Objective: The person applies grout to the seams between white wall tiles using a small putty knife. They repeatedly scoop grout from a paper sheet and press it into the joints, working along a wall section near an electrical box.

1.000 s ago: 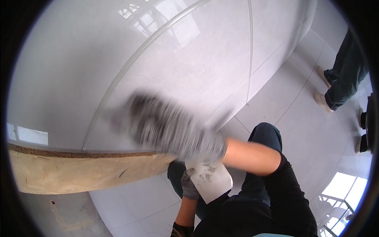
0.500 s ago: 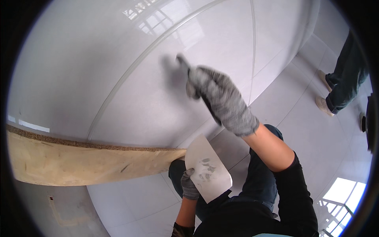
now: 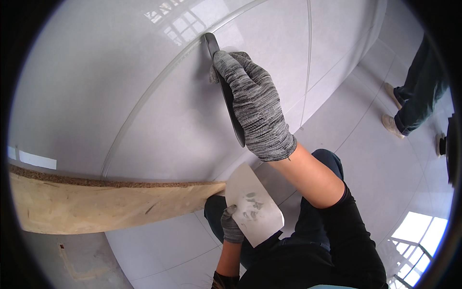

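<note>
right hand (image 3: 255,106): gloved in grey knit; a slim dark tool (image 3: 232,111) is pinched between thumb and fingers.
slim dark tool: far tip placed at the pale curved seam (image 3: 167,75) of a glossy grey panel (image 3: 163,139); contact cannot be told.
left hand (image 3: 232,225): gloved, closed on the left edge of a smudged white sheet (image 3: 262,226), thumb on top.
wooden board (image 3: 115,207): seen near left, along the panel's edge.
co-worker's legs (image 3: 418,91): seen far right.
</note>
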Available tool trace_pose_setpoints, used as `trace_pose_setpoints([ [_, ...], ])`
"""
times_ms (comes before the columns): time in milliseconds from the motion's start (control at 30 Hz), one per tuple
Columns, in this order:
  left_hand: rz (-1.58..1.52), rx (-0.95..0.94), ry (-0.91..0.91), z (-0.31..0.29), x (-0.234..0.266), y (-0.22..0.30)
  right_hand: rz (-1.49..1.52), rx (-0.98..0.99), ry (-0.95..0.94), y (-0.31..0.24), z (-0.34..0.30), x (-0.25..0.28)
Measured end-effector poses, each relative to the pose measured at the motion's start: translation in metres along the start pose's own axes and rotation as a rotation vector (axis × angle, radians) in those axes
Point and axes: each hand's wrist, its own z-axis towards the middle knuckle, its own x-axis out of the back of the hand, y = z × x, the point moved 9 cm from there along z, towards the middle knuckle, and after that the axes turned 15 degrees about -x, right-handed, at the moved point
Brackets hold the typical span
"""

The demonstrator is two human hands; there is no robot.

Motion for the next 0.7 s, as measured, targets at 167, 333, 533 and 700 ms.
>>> trace_pose_setpoints([
  [167, -0.002, 0.007, -0.032, 0.004, -0.016, 0.004, 0.008, 0.024, 0.011, -0.005, -0.001, 0.0],
  [333, 0.012, 0.012, -0.052, 0.003, -0.03, 0.01, -0.066, -0.028, 0.059, -0.006, -0.001, 0.001],
  [533, -0.027, 0.007, -0.083, 0.004, -0.053, 0.014, -0.067, -0.12, 0.028, -0.003, -0.005, -0.004],
  [700, 0.014, 0.01, -0.073, 0.004, -0.044, 0.015, -0.629, 0.363, 0.08, -0.025, -0.018, -0.021],
])
